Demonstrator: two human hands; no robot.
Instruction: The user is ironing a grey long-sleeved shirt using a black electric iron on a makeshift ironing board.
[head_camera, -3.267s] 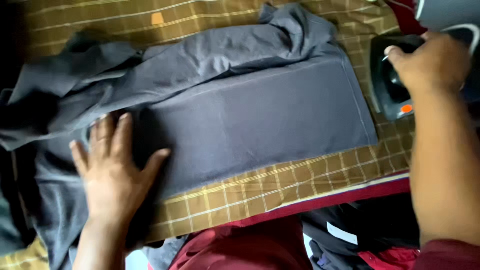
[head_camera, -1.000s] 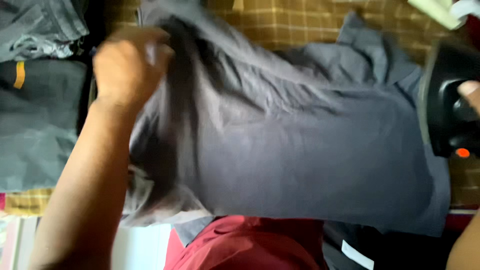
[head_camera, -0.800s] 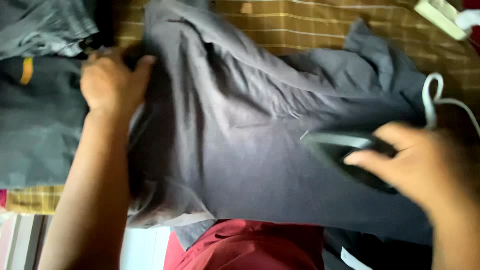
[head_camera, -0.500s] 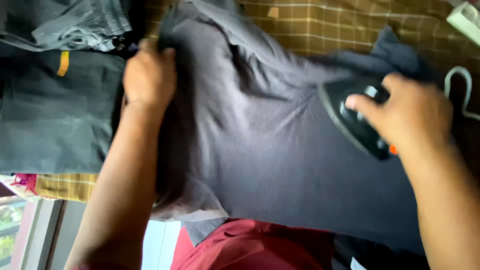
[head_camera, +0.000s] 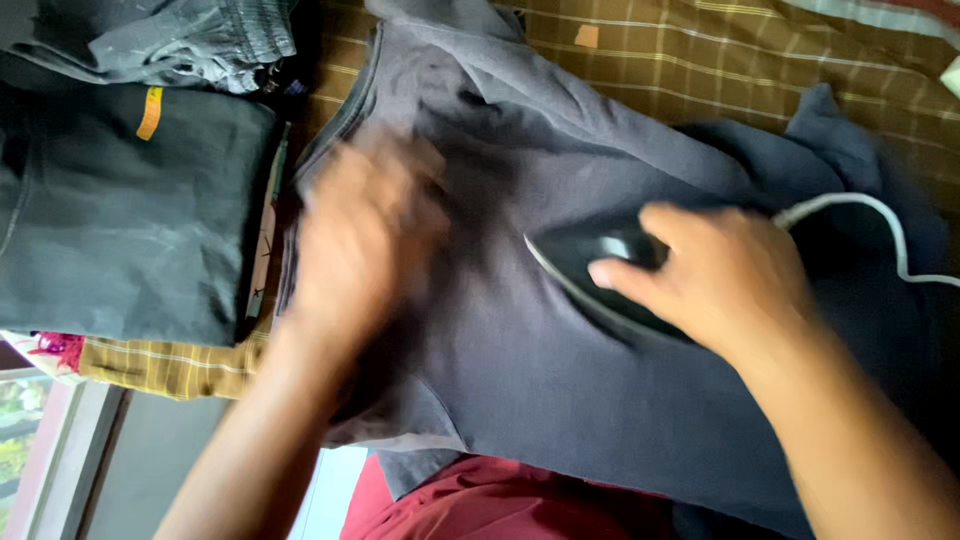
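Mid-ironing: right hand (head_camera: 725, 275) grips the black iron (head_camera: 590, 275) on the grey garment (head_camera: 520, 370), left hand (head_camera: 365, 235) (blurred, seemingly flat and open) beside the iron; next, a steady glide seems called for

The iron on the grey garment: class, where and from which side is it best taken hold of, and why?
Take the iron by its top handle, coming from above. It lies flat, soleplate down on the grey garment, pointed tip toward the left hand, so only the top is free. The right hand already wraps it so. The white cord trails from its rear, so keep behind the tip.
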